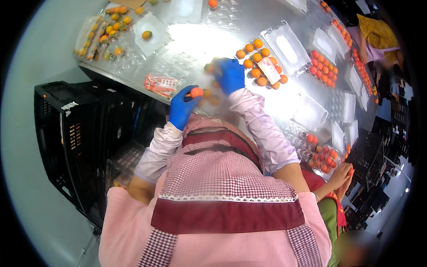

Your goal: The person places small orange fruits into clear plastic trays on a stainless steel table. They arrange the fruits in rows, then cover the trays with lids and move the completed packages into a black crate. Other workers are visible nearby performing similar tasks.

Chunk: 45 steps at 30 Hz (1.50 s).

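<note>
My left hand, in a blue glove, holds a reddish-orange round fruit at the table's near edge. Farther forward and to the right, my right hand, also gloved in blue, is over the fruits of a hazy clear tray; its fingertips are blurred at a yellow-green fruit, and whether they grip it I cannot tell. More orange fruits lie just right of my left hand. Beyond my right hand sits a clear tray of orange fruits with a printed card on top. A pile of printed cards lies left of my hands.
Clear packs of yellow-orange fruits and a white liner occupy the far left. An open clear container lies right of the carded tray. Black crates stand at left below the metal table. A co-worker's hands are at right.
</note>
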### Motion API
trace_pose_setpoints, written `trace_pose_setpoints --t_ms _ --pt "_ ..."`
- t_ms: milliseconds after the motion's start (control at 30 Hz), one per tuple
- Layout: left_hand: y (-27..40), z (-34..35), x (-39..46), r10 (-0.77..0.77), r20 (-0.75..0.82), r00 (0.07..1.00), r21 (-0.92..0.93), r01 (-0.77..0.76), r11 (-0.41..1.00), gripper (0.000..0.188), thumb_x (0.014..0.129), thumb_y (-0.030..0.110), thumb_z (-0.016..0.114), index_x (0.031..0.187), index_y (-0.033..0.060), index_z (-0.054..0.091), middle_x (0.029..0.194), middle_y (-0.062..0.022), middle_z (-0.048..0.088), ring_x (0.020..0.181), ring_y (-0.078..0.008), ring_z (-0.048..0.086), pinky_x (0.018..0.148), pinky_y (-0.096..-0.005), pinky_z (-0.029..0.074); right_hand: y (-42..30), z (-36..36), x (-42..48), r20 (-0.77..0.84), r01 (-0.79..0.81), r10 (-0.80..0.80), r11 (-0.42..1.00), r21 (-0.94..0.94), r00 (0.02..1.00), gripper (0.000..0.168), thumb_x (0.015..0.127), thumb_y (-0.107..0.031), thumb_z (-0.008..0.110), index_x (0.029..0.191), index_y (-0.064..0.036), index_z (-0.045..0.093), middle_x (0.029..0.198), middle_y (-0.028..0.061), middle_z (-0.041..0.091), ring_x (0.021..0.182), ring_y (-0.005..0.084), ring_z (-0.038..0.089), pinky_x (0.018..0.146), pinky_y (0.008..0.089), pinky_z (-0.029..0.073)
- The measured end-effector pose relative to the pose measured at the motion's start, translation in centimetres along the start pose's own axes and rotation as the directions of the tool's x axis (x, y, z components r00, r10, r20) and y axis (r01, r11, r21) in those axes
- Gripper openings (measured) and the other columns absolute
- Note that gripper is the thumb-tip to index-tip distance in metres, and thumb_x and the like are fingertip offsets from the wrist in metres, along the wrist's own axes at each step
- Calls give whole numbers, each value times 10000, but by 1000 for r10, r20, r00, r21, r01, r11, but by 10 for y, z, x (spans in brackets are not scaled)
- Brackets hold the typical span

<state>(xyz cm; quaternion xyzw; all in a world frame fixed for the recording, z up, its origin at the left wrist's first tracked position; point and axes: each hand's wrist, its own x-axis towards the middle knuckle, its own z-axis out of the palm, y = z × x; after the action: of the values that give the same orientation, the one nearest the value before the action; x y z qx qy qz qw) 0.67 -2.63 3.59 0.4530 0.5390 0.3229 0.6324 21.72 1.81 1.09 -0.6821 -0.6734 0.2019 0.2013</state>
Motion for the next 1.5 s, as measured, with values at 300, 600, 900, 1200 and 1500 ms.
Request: trace_pose_setpoints --t_ms 300,600,900,1200,1500 --pt "23 0 2 17 37 999 -140 -12 990 490 792 -63 672 1266 -19 556 1179 -81 616 1038 -151 603 916 -277 502 -2 31 4 -68 125 -139 975 -183 988 326 732 -181 679 1055 -150 653 1356 75 503 1296 312 416 975 457 403" --pt "23 2 15 -36 13 999 -137 37 990 464 846 44 640 1299 6 546 1145 -81 608 990 -138 592 876 -262 482 29 24 19 -90 90 -102 988 -126 991 371 732 -158 676 1101 -160 635 996 82 653 946 289 612 808 419 479" --pt "25 -6 20 -163 47 986 -259 170 951 480 861 144 635 1321 48 537 1132 -52 614 959 -154 631 798 -257 459 18 10 32 -147 -19 34 994 105 989 340 743 -222 719 1072 -156 672 844 84 666 862 225 647 744 350 502" --pt "56 21 41 -128 194 973 -364 192 911 472 846 64 609 1306 -8 532 1102 -53 604 876 -114 582 774 -232 463 27 -47 -28 452 -412 78 -299 861 888 496 973 -350 493 1371 -57 453 1246 115 588 1114 261 601 956 369 462" --pt "73 62 39 72 437 896 -218 28 976 525 876 235 574 1305 -52 479 1257 -173 572 1099 -272 599 914 -364 498 37 -30 -63 442 -340 180 -413 845 879 198 932 -251 585 1087 -133 624 913 -17 601 835 89 575 704 227 489"
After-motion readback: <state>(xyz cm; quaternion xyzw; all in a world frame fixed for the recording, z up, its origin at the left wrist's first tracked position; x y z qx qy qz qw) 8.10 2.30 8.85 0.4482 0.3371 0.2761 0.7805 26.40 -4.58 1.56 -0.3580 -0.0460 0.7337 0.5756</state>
